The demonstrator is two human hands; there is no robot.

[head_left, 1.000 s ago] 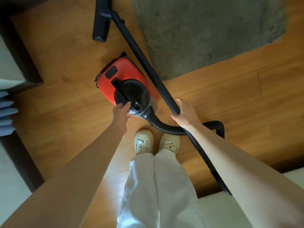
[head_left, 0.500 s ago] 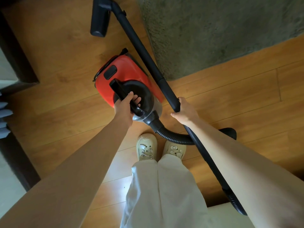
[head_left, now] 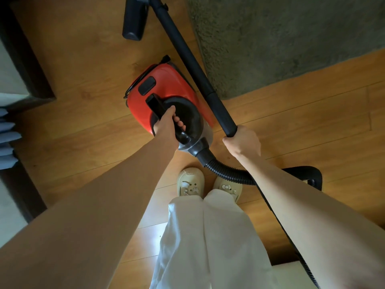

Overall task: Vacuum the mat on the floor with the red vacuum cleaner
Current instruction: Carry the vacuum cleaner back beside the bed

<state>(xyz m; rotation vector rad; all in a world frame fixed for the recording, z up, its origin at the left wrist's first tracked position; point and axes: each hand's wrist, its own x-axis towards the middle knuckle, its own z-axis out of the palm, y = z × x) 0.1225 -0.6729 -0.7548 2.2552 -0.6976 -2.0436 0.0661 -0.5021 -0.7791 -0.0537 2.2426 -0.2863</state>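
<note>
One red vacuum cleaner [head_left: 166, 88], one mat [head_left: 291, 38], two hands, two shoes, one hose [head_left: 227, 174].

No readable text, brand, number or sign appears anywhere in this view. The red vacuum cleaner [head_left: 166, 88] shows only plain red and black surfaces, with no legible marking on its casing.
</note>
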